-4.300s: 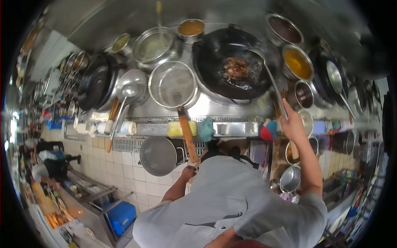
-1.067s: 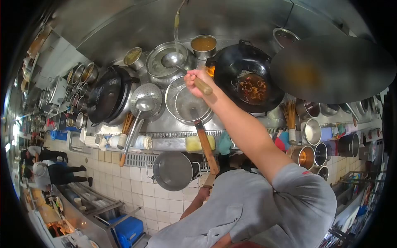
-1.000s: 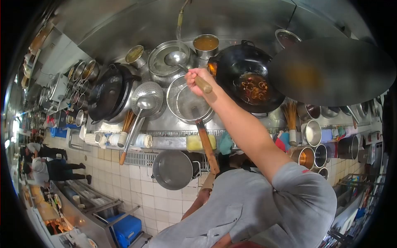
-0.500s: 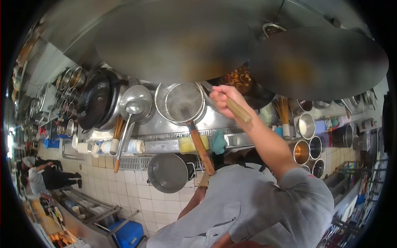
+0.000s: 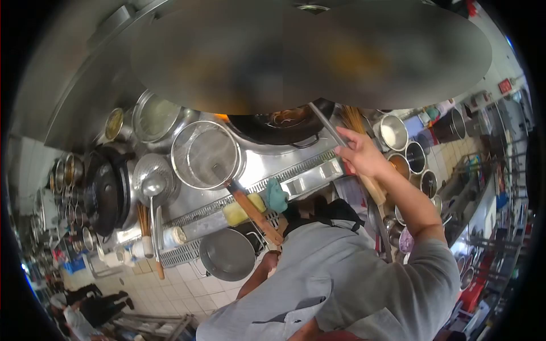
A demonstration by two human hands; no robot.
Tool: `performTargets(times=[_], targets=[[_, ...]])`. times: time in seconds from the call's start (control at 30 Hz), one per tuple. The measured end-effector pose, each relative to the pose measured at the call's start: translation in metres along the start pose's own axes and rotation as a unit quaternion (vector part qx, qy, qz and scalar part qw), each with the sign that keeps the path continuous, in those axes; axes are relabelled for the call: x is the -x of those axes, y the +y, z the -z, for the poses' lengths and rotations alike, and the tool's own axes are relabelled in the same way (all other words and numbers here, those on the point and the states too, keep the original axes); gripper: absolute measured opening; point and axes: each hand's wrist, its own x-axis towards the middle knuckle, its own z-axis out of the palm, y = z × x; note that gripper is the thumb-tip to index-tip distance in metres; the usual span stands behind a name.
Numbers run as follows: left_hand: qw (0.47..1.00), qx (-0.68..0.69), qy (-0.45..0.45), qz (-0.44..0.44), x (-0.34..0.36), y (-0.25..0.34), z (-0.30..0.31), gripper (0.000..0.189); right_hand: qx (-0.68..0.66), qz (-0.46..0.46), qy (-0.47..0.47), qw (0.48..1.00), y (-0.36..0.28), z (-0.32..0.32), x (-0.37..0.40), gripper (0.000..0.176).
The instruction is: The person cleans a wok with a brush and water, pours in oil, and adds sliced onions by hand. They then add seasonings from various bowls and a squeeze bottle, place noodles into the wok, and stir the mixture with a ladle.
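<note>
My right hand [image 5: 364, 154] is closed around a wok tool with a metal shaft and wooden grip [image 5: 372, 190]. The shaft runs up toward a dark wok [image 5: 259, 129] with food in it; the tool's far end is hidden behind the blurred ovals. My left hand [image 5: 272, 261] is low by my shirt, close to the end of the wooden handle [image 5: 253, 211] of a round mesh strainer [image 5: 206, 154]. Its fingers are hidden, and I cannot tell whether they grip that handle. The strainer lies over the steel counter.
Left of the strainer are a perforated skimmer with a ladle [image 5: 153, 184], stacked dark woks [image 5: 105, 187] and a steel pot [image 5: 152, 117]. A yellow sponge [image 5: 234, 215] and green cloth [image 5: 277, 196] sit along the counter edge. Below hangs a grey pot [image 5: 227, 256]. Several containers [image 5: 393, 132] stand right.
The view has turned and shifted right. My right hand has moved right and lower with the wok tool, whose shaft now shows more. My left hand stays near the strainer handle's end.
</note>
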Motion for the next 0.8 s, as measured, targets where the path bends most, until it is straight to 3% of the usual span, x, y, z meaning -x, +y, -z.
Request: performTargets(times=[0.1, 0.17, 0.27, 0.33, 0.37, 0.4, 0.43, 0.47, 0.5, 0.57, 0.6, 0.63, 0.7, 0.73, 0.77, 0.8], targets=[[0.99, -0.031, -0.111, -0.081, 0.017, 0.003, 0.03, 0.036, 0.2, 0.093, 0.11, 0.969, 0.013, 0.017, 0.035, 0.076], [0.971, -0.007, -0.219, -0.096, 0.036, 0.037, 0.079, 0.038, 0.332, 0.202, 0.193, 0.901, 0.03, 0.021, 0.066, 0.079], [0.937, -0.013, -0.307, -0.167, 0.04, 0.141, 0.191, 0.042, 0.092, 0.179, 0.178, 0.963, 0.05, 0.01, 0.104, 0.083], [0.931, -0.026, -0.292, -0.216, 0.014, 0.229, 0.261, 0.046, -0.032, 0.237, 0.176, 0.955, 0.071, -0.005, 0.119, 0.087], [0.955, 0.079, -0.286, -0.028, -0.003, 0.292, 0.284, 0.048, -0.064, 0.298, 0.185, 0.934, 0.085, -0.014, 0.123, 0.089], [0.937, 0.157, -0.266, 0.167, -0.032, 0.363, 0.299, 0.05, -0.052, 0.309, 0.159, 0.936, 0.089, -0.017, 0.137, 0.093], [0.951, 0.198, -0.237, 0.019, -0.061, 0.381, 0.288, 0.054, -0.036, 0.314, 0.167, 0.934, 0.092, -0.026, 0.152, 0.095], [0.938, 0.252, -0.207, -0.12, -0.083, 0.399, 0.273, 0.058, -0.17, 0.289, 0.107, 0.936, 0.09, -0.033, 0.166, 0.097], [0.922, 0.337, -0.152, -0.113, -0.104, 0.412, 0.248, 0.065, -0.059, 0.365, 0.231, 0.9, 0.116, -0.057, 0.151, 0.094], [0.836, 0.508, -0.166, -0.127, -0.131, 0.452, 0.193, 0.058, -0.287, 0.211, 0.06, 0.932, 0.098, -0.041, 0.215, 0.085], [0.781, 0.584, -0.177, -0.134, -0.143, 0.471, 0.166, 0.055, -0.288, 0.212, 0.072, 0.931, 0.108, -0.03, 0.231, 0.08], [0.806, 0.569, -0.092, -0.135, -0.133, 0.51, 0.139, 0.046, -0.283, 0.218, 0.078, 0.931, 0.119, -0.02, 0.249, 0.075], [0.791, 0.579, -0.135, -0.145, -0.145, 0.497, 0.132, 0.033, -0.123, 0.356, 0.245, 0.893, 0.192, -0.014, 0.267, 0.069], [0.786, 0.582, -0.149, -0.146, -0.143, 0.492, 0.13, 0.026, -0.137, 0.294, 0.265, 0.908, 0.211, -0.001, 0.311, 0.06], [0.775, 0.624, -0.061, -0.081, -0.129, 0.521, 0.121, 0.016, -0.153, 0.23, 0.282, 0.919, 0.229, 0.012, 0.355, 0.053], [0.781, 0.614, -0.076, -0.086, -0.125, 0.516, 0.128, 0.013, -0.118, 0.145, 0.384, 0.904, 0.271, 0.013, 0.383, 0.044]])
